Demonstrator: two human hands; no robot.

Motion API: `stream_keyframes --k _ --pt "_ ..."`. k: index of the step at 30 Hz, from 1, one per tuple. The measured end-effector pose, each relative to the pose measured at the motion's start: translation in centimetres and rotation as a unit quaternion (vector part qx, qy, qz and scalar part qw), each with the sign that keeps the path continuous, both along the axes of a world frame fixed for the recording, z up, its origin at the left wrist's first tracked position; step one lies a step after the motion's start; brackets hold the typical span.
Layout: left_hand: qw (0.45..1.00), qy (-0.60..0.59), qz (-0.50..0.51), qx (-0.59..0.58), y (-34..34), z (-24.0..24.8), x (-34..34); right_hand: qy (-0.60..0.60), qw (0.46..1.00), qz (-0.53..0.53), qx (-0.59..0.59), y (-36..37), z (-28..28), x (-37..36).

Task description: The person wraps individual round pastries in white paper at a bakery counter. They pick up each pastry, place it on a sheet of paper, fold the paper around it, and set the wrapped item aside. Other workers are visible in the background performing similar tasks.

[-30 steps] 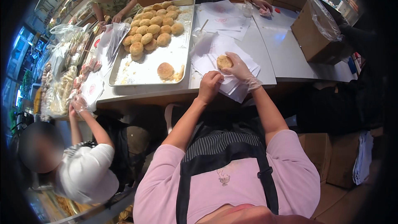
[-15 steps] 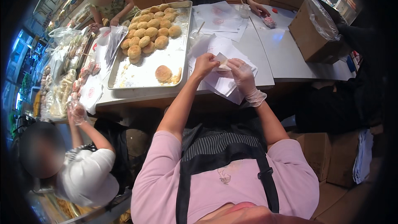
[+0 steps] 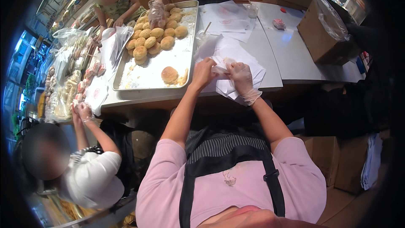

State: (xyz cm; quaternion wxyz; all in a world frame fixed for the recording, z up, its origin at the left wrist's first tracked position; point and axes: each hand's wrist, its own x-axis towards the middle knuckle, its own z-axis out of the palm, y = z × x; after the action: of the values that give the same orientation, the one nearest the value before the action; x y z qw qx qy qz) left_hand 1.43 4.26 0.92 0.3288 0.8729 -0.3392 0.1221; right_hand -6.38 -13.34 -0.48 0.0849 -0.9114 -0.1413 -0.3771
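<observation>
Here, left fingers (image 3: pixel 208 64) and gloved right fingers (image 3: pixel 238 70) pinch white paper (image 3: pixel 220 68).

On the table (image 3: pixel 259 42), the tray (image 3: pixel 136 76) lies at left. In this tray, the heap of buns (image 3: pixel 150 42) occupies the far part, and one single bun (image 3: pixel 169 75) lies near the front edge. To the right of the tray are paper sheets (image 3: pixel 254 66), with the left hand (image 3: pixel 204 73) and the right hand (image 3: pixel 241 78) over them. Behind these sheets stands a cup (image 3: pixel 252 12); farther right, a cardboard box (image 3: pixel 322 38).

The white table (image 3: pixel 291 61) bears a metal tray (image 3: pixel 137 77), paper sheets (image 3: pixel 230 48), a cardboard box (image 3: pixel 322 38).
</observation>
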Motion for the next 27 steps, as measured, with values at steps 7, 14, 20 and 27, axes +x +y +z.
stream_keyframes --k 7,14,20,27 --pt "0.975 -0.163 0.089 -0.120 0.2 -2.2 -4.5 0.022 0.994 0.077 0.069 -2.0 0.0 0.3" --pt "0.947 0.049 0.122 -0.293 -0.5 -2.3 -5.4 0.049 0.990 0.095 0.089 -2.7 0.3 -0.2" --pt "0.868 0.242 0.180 -0.394 0.0 -2.0 -4.0 0.025 0.991 0.099 0.090 -2.7 -0.1 -0.2" --pt "0.871 0.239 0.121 -0.411 0.4 -2.7 -4.5 0.023 0.989 0.102 0.102 -2.7 -0.3 -0.1"
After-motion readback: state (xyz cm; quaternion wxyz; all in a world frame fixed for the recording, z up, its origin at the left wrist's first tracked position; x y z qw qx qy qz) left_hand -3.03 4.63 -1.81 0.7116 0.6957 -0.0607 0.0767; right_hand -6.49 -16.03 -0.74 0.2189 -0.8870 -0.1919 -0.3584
